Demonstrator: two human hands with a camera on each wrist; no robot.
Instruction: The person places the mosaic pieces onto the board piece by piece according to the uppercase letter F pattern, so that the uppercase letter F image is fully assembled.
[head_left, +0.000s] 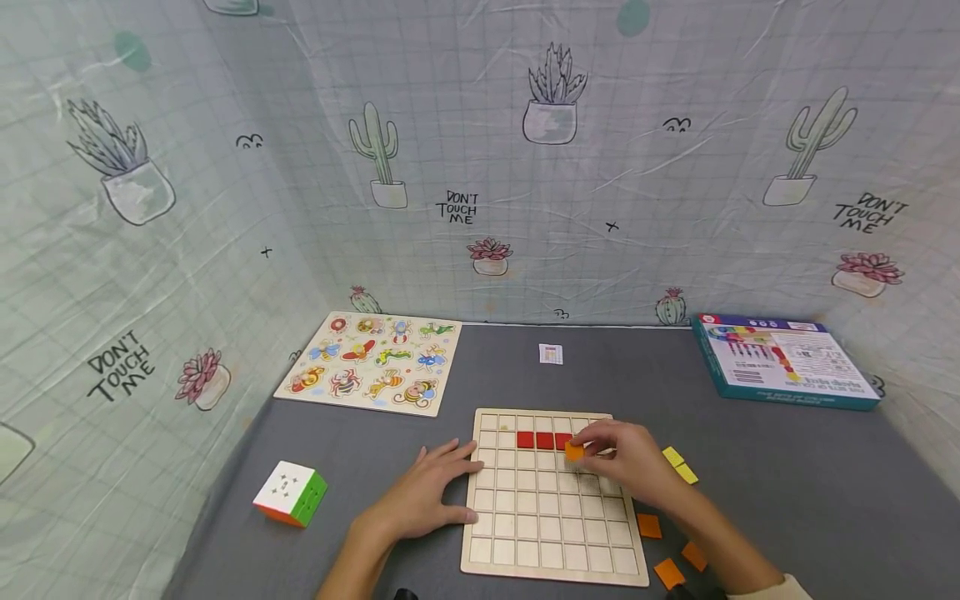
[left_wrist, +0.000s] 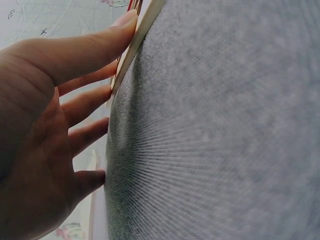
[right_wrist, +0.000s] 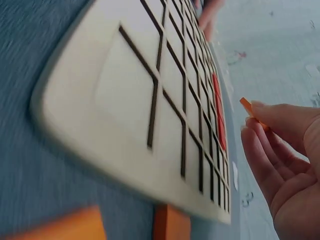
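Note:
A wooden grid board (head_left: 527, 502) lies on the dark table, with a short row of red square tiles (head_left: 545, 440) in its second row from the back. Between thumb and fingertips, my right hand (head_left: 628, 461) pinches an orange square tile (head_left: 574, 451) over the board, just at the right end of the red row. In the right wrist view the orange tile (right_wrist: 253, 114) is tilted and seen edge-on above the grid. My left hand (head_left: 422, 493) rests at the board's left edge, fingers spread, its thumb and fingertips touching the rim.
Loose orange tiles (head_left: 669, 573) and yellow tiles (head_left: 680, 465) lie right of the board. A puzzle cube (head_left: 291, 492) sits at the left. Behind are an insect picture board (head_left: 372, 363), a small printed card (head_left: 551, 354) and a teal-edged box (head_left: 787, 362). A patterned curtain (head_left: 480, 150) surrounds the table.

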